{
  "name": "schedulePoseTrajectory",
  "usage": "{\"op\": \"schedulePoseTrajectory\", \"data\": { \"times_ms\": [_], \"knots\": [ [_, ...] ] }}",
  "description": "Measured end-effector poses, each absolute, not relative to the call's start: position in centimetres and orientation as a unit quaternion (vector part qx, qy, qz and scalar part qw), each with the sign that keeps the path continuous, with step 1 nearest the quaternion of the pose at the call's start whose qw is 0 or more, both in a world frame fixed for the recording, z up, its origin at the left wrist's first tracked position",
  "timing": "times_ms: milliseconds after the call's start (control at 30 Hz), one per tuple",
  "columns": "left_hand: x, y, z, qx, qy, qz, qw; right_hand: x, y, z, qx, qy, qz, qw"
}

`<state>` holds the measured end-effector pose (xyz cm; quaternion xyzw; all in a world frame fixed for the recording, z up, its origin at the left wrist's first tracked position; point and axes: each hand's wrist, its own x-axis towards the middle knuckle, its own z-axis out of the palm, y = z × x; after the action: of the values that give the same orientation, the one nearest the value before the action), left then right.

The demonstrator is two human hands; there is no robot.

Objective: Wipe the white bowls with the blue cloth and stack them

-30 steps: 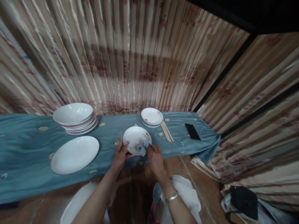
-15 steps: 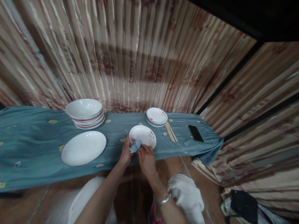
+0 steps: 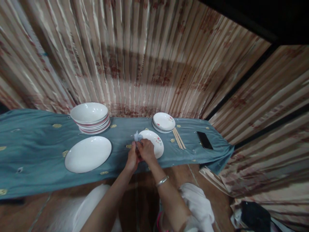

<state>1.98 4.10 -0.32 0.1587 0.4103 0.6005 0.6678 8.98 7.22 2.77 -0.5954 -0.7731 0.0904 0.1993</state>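
Note:
A crumpled light-blue cloth (image 3: 137,136) sticks up from between my two hands, over the left side of a white plate with red flowers (image 3: 158,145). My right hand (image 3: 146,149) pinches the cloth's lower end, its knuckles covering part of the plate. Close against it, my left hand (image 3: 132,157) is closed, with its thumb at the base of the cloth; its other fingers are mostly hidden. The flowered plate lies on the teal tablecloth (image 3: 120,135). Behind it stands a small stack of similar flowered plates (image 3: 164,121).
A large white oval plate (image 3: 88,154) lies at left, with stacked white bowls (image 3: 89,112) behind it. Several wooden chopsticks (image 3: 179,138) and a black phone (image 3: 204,140) lie at right. A pleated curtain (image 3: 145,58) hangs along the table's back edge.
My left hand has left the plate's edge and come together with my right hand. The cloth has risen off the plate and moved up and slightly left.

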Motion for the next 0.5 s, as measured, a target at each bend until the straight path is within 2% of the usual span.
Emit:
{"op": "schedulePoseTrajectory", "data": {
  "times_ms": [133,333,433,500],
  "knots": [
    [1.8,4.0,0.4,0.158,0.435,0.596,0.657,9.7,8.2,2.7,-0.586,-0.779,0.149,0.168],
    [1.8,4.2,0.4,0.167,0.468,0.592,0.634,14.0,7.3,2.3,-0.469,-0.840,0.238,0.131],
    [1.8,4.1,-0.1,0.191,0.472,0.600,0.617,16.5,7.2,2.1,-0.447,-0.861,0.223,0.093],
    [1.8,4.1,-0.2,0.194,0.469,0.604,0.615,17.9,7.3,2.0,-0.452,-0.873,0.174,0.056]
  ]
}}
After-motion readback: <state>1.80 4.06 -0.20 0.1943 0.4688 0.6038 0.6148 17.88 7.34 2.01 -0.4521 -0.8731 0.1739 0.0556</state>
